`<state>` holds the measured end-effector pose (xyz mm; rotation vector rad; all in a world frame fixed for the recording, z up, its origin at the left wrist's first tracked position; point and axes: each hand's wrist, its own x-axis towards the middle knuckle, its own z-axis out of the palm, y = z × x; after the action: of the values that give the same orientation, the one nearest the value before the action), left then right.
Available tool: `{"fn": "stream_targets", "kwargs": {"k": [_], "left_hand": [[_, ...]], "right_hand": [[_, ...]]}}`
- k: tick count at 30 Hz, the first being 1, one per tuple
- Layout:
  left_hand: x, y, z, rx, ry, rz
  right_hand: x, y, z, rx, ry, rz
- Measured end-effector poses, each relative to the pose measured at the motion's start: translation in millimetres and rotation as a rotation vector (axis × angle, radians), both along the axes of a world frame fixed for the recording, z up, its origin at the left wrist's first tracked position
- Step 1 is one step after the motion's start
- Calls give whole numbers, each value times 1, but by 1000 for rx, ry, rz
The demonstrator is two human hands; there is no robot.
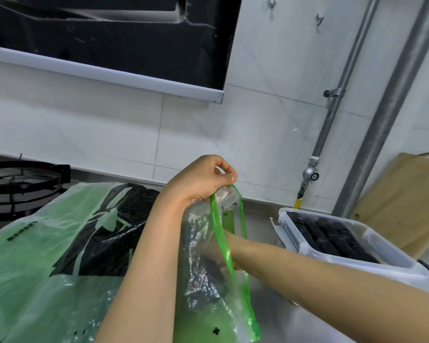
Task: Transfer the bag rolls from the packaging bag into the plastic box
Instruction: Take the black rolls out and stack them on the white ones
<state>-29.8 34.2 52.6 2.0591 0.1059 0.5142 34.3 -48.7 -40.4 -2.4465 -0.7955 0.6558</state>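
While our left hand pinches up the packaging bag, our right hand is buried inside, grip hidden; bag rolls lie in the plastic box near the right edge of the counter.

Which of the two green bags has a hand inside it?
The smaller zip bag in the middle: the left hand pinches its top and the right hand reaches inside. The big green bag on the left has none.

Kitchen. Black burner ring at left; white tiled wall; metal pipe with valve running down it; steel counter; wooden cutting board leaning at right.
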Motion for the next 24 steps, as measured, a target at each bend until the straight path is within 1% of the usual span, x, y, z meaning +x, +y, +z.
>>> {"fn": "stream_targets", "kwargs": {"k": [2,3,7,14,19,24], "left_hand": [[2,0,-1,12,-13,15],[2,-1,0,13,-22,20],[5,-3,0,6,-49,40],[12,-11,-1,-6,-119,78],[19,-14,-5,8,-111,93],[24,-19,-8,44,-68,94]], "right_hand": [[-3,-9,14,79,104,-101],[0,-14,19,101,127,-106],[6,-33,38,155,146,-196],[13,-69,64,230,79,-250],[24,-90,76,243,54,-300],[35,-117,96,199,-11,-354]]}}
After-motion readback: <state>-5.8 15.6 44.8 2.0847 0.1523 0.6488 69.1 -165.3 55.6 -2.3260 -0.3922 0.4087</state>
